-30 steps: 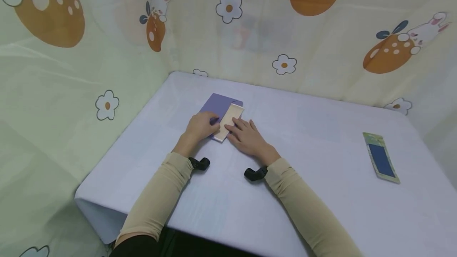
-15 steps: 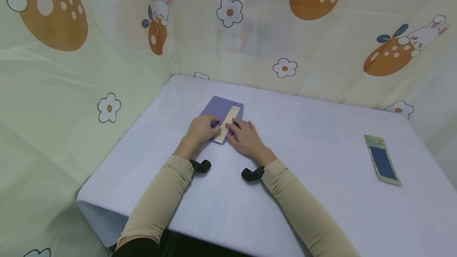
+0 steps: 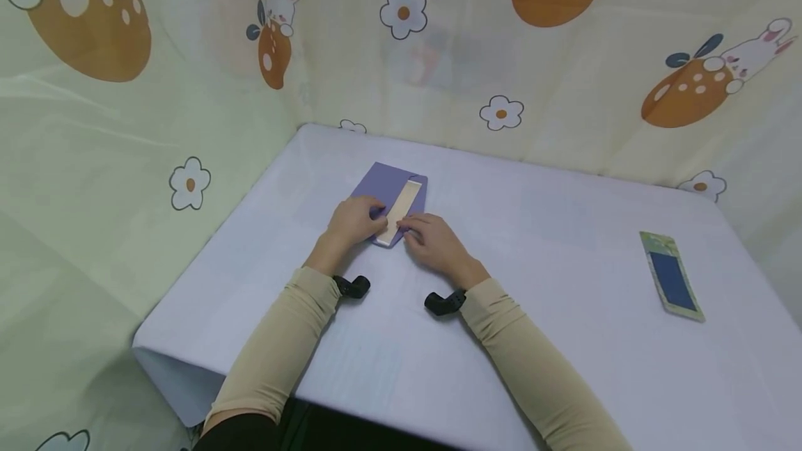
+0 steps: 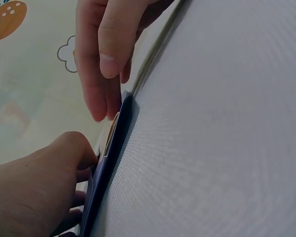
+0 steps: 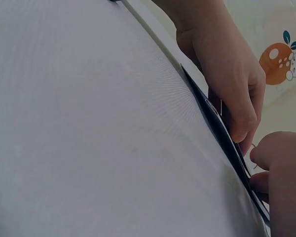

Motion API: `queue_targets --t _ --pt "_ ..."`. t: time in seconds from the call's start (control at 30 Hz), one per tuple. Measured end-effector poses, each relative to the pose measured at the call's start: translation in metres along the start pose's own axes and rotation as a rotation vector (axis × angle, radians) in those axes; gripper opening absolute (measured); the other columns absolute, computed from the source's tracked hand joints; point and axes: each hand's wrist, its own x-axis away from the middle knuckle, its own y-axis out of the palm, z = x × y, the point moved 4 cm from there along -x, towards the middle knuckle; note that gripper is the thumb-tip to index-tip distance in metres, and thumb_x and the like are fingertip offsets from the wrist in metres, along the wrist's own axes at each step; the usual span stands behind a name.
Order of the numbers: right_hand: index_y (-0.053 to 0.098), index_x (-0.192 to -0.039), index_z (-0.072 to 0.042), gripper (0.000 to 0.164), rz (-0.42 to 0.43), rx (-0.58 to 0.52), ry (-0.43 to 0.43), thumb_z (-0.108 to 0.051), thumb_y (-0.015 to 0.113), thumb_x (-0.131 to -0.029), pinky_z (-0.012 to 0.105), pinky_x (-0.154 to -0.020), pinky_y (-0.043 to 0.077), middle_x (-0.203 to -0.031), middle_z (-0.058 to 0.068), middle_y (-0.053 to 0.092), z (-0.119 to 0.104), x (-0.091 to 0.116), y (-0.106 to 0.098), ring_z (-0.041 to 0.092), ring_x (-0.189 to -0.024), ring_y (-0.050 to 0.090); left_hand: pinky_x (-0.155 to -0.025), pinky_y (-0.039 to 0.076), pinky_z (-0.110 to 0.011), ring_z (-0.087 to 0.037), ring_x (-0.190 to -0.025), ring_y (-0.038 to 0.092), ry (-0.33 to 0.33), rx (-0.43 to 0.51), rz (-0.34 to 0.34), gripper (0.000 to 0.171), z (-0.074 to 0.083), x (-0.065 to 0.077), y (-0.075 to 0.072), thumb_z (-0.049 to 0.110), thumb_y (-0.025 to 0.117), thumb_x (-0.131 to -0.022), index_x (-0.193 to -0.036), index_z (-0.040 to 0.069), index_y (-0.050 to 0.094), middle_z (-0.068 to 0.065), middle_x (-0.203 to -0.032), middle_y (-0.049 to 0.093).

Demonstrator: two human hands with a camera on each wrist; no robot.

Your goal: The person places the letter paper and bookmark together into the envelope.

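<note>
A flat purple envelope (image 3: 387, 184) lies slanted on the white table, with a cream strip (image 3: 404, 204) showing along its right part and a purple margin beside it. My left hand (image 3: 352, 223) is curled at the envelope's left side, thumb and fingers meeting at its surface by the strip. In the left wrist view, my left hand (image 4: 37, 185) pinches the dark upper layer. My right hand (image 3: 435, 242) is at the envelope's lower right edge, fingertips at the strip. From the left wrist, the right hand's fingers (image 4: 91, 89) point down to the strip, thumb apart.
A green pack (image 3: 658, 246) with a dark blue panel lies on the right of the table (image 3: 532, 242). Behind and to the left hangs a printed cloth (image 3: 451, 54). Black wrist cameras sit on both wrists, below the hands.
The cream strip shows narrower, with purple now visible along its right side. My right hand's fingers, spread on the strip before, have drawn together and back toward its lower right edge. The left hand stays put.
</note>
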Motion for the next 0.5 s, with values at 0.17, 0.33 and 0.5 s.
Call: queue_targets --t 0.17,0.33,0.5 --pt "0.067 -0.118 -0.010 0.032 0.000 0.009 -0.015 -0.017 0.053 -0.090 0.041 -0.105 0.042 -0.122 0.011 0.065 -0.0006 0.0008 -0.0016 0.026 -0.118 0.058 -0.104 0.044 -0.040 -0.028 -0.123 0.055 0.005 -0.019 -0.004 0.043 0.0016 -0.0006 -0.0012 0.032 0.059 -0.083 -0.122 0.015 0.065 -0.005 -0.130 0.062" --pt "0.070 -0.114 -0.011 0.030 0.029 0.084 -0.120 -0.015 0.054 -0.089 0.042 -0.102 0.044 -0.122 0.009 0.065 -0.0036 0.0005 -0.0004 0.026 -0.116 0.058 -0.102 0.046 -0.041 -0.028 -0.121 0.057 0.000 -0.011 0.013 0.043 -0.0003 -0.0023 -0.0003 0.034 0.059 -0.084 -0.122 0.017 0.066 -0.004 -0.129 0.062" --pt "0.070 -0.116 -0.018 0.031 -0.043 0.198 -0.100 -0.017 0.051 -0.091 0.043 -0.101 0.044 -0.125 0.003 0.064 -0.0077 0.0015 0.0014 0.023 -0.118 0.058 -0.099 0.047 -0.042 -0.028 -0.119 0.059 -0.003 0.004 0.025 0.043 -0.0013 -0.0026 -0.0004 0.035 0.059 -0.083 -0.121 0.018 0.066 -0.002 -0.126 0.064"
